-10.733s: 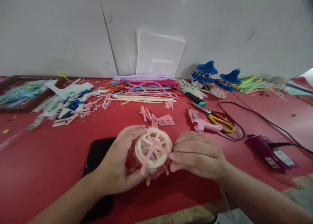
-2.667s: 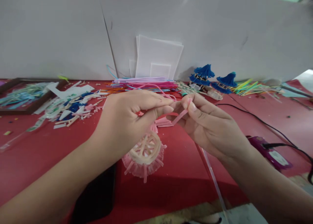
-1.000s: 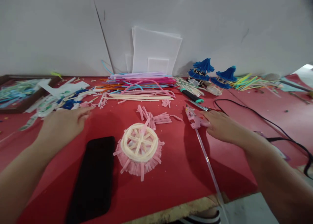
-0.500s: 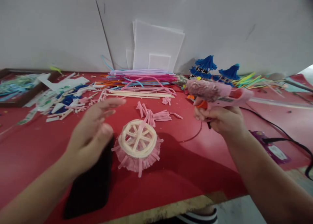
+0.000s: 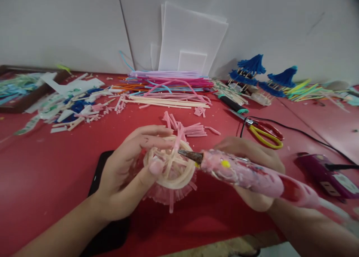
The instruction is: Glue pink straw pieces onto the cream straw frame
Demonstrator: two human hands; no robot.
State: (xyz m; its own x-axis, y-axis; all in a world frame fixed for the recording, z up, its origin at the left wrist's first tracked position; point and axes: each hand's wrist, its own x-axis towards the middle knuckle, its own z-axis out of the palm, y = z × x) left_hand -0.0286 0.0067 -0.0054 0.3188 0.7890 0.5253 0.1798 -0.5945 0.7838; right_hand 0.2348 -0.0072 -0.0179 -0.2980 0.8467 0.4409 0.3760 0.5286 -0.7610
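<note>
My left hand (image 5: 131, 167) is closed on the left side of a round craft piece, a cream spoked ring (image 5: 179, 180) with a fringe of pink strips (image 5: 162, 197) beneath it. The thumb lies over the ring's face and the fingers wrap its far edge. Wrapped round a pink hot glue gun (image 5: 246, 174), my right hand (image 5: 252, 156) is partly hidden behind the gun's body. The gun's dark nozzle points left, over the ring near a pink strip (image 5: 179, 137) that crosses its top edge. Whether the tip touches it I cannot tell.
Short pink cut pieces (image 5: 195, 129) lie just beyond the ring. Farther back are bundled coloured stems (image 5: 171, 81), scissors (image 5: 265, 133), a green-black handled tool (image 5: 232, 103) and blue roof-shaped pieces (image 5: 252, 64). A phone (image 5: 112, 234) lies under my left forearm; a purple power strip (image 5: 328, 174) sits right.
My left hand has moved right and taken hold of the ring. The glue gun has come left and down, its nozzle now over the ring; scissors behind it are uncovered.
</note>
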